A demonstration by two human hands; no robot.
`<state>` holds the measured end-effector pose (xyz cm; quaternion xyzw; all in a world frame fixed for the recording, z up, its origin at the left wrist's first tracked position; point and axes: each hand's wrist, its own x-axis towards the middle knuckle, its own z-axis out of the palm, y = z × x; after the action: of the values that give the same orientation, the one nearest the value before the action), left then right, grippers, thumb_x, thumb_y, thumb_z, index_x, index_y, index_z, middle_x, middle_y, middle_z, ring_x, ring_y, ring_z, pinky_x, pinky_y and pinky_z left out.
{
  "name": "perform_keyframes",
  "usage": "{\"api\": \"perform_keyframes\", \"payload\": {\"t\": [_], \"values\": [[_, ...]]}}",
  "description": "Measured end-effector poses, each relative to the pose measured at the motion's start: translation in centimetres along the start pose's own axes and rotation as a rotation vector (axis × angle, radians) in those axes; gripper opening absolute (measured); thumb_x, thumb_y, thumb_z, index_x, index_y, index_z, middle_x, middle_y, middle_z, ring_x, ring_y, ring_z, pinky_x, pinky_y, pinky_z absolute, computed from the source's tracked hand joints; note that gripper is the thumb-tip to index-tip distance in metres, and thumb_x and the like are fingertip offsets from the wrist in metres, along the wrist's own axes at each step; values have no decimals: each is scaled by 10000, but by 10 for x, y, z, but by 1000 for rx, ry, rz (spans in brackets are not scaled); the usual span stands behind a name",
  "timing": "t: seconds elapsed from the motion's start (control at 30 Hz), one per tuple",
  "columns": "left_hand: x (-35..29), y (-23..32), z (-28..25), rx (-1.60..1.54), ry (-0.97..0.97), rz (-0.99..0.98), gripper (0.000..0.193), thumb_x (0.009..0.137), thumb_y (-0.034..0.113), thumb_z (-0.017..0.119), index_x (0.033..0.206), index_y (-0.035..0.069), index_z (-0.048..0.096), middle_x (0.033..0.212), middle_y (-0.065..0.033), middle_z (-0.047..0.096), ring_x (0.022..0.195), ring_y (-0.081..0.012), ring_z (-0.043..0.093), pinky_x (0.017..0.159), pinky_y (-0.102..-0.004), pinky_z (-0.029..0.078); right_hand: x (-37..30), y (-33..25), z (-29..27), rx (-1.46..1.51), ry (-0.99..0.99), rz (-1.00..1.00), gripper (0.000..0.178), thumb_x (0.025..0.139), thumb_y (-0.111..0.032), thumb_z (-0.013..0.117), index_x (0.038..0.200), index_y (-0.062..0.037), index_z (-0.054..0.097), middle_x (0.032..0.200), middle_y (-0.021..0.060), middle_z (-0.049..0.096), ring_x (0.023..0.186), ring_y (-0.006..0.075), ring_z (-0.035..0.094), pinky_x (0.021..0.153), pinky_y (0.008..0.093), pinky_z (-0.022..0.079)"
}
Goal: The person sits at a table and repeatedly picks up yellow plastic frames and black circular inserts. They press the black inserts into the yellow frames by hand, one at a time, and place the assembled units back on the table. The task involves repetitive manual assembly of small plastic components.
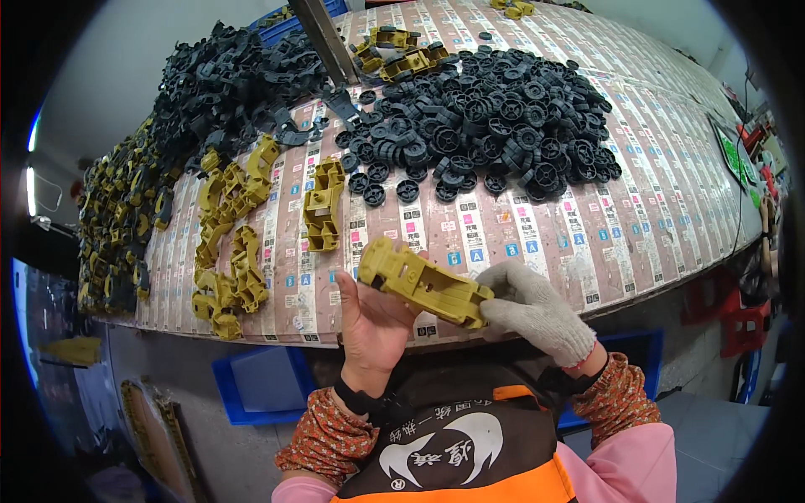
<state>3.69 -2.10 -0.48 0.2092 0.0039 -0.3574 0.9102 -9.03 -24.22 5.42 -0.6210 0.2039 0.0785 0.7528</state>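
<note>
A yellow toy car body (428,283), hollow side showing, is tilted above the table's near edge. My right hand (537,314), in a pale knitted glove, grips its right end between thumb and fingers. Bare and palm up, my left hand (375,323) is open beneath the left end, thumb stretched away; the body partly hides its fingers, so I cannot tell how firmly they touch it. Just beyond lies another yellow body (324,205). More yellow bodies (239,264) are clustered to the left. A heap of black toy wheels (495,126) spreads farther back.
Black plastic parts (226,88) are piled at the back left, beside a metal post (323,38). Yellow-and-black assemblies (122,226) crowd the table's left end. Below the near edge is a blue bin (231,390); red stools (745,323) stand at the right.
</note>
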Motion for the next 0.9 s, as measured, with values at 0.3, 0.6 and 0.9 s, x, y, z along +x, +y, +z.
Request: {"api": "perform_keyframes", "payload": {"t": [0.3,0.6,0.9], "values": [[1,-12,7,327,153,78,465,1100,195,623,1522,184,427,1372,-78,596,1277,-241,615,1072,-472,558,32,-14,-42,-651,46,-470,287,929,-132,764,1182,-10,707,1006,123,715,926,239,714,848,357,576],[-8,-10,5,385,190,-39,448,1091,298,659,1461,85,521,1224,-68,676,1100,-192,690,936,-378,612,101,-42,-112,-1543,718,-653,209,919,-80,700,1120,-66,644,1039,168,614,995,378,668,816,480,577],[-20,-13,-5,452,158,-130,526,1054,262,727,1481,112,458,1247,-32,633,1129,-144,662,930,-356,613,52,-5,-31,-861,315,-588,203,949,-54,690,1138,-42,616,1002,179,704,867,336,738,760,447,579]]}}
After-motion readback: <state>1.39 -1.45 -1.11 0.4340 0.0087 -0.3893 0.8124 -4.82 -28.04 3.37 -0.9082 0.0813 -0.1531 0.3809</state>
